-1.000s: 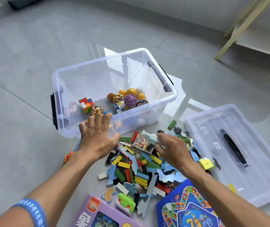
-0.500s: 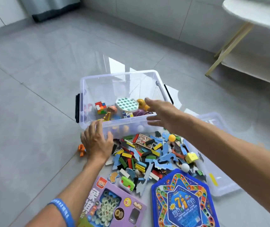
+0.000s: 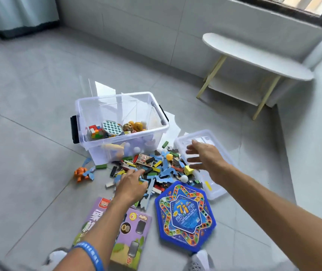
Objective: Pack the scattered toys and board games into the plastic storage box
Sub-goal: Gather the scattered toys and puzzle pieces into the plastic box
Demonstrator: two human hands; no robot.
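- Toys lie heaped on the floor (image 3: 29,118) as a pile of blocks and puzzle pieces (image 3: 152,169) just in front of the clear box (image 3: 117,147), which already holds a few.
- Left hand (image 3: 131,185) rests on the pile, fingers forward; whether it pinches anything is hidden.
- Right hand (image 3: 205,160) hovers spread and empty over the lid (image 3: 215,192).
- Best scoop with both hands cupped, lifting handfuls over the near rim.
- Flat board games (image 3: 184,215) should probably go in last.

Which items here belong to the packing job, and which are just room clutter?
Job: clear storage box, loose toy pile, orange figure, blue star-shaped board game, purple game box, box lid.

Bystanders: white side table, curtain.
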